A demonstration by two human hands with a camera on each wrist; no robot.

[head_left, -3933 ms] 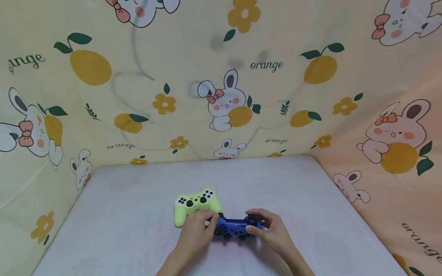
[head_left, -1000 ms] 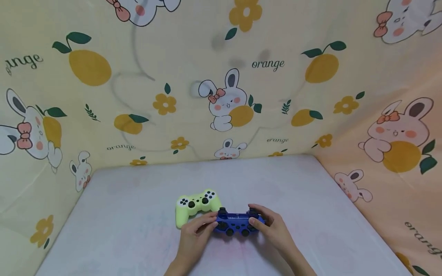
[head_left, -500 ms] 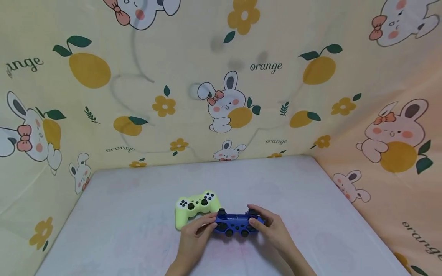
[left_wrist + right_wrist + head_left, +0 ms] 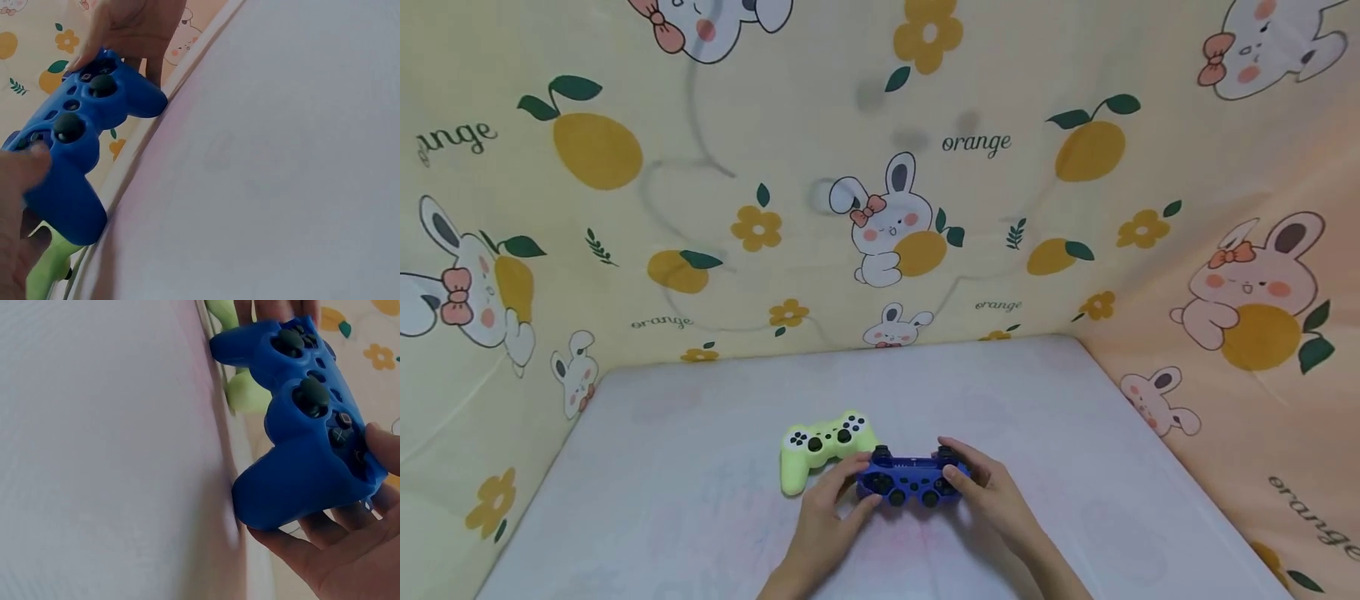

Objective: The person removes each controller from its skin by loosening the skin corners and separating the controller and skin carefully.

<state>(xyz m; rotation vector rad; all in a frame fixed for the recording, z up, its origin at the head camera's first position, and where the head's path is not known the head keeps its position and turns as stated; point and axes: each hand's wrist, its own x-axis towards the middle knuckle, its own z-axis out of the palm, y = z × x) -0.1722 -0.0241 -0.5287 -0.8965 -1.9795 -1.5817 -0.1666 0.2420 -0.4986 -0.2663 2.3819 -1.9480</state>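
Observation:
In the head view a blue game controller (image 4: 913, 479) is held between both hands, its face with two dark thumbsticks turned toward me. A soft blue cover seems to wrap it, with a loose edge near the right thumb in the right wrist view. My left hand (image 4: 831, 517) grips its left end, thumb (image 4: 34, 165) at the front and fingers behind. My right hand (image 4: 996, 500) holds the right end, thumb (image 4: 381, 447) by the face buttons and fingers under the back. Behind and left lies a light green game controller (image 4: 827, 446), partly overlapped by the left hand.
Both controllers are over a pale table (image 4: 700, 517). A printed cloth (image 4: 820, 292) with rabbits, oranges and flowers hangs behind it and along both sides.
The blue controller was slanted earlier and is now level. Over the last half second it shifts slightly up and left, and the left thumb moves apart from the fingers. The green controller stays put.

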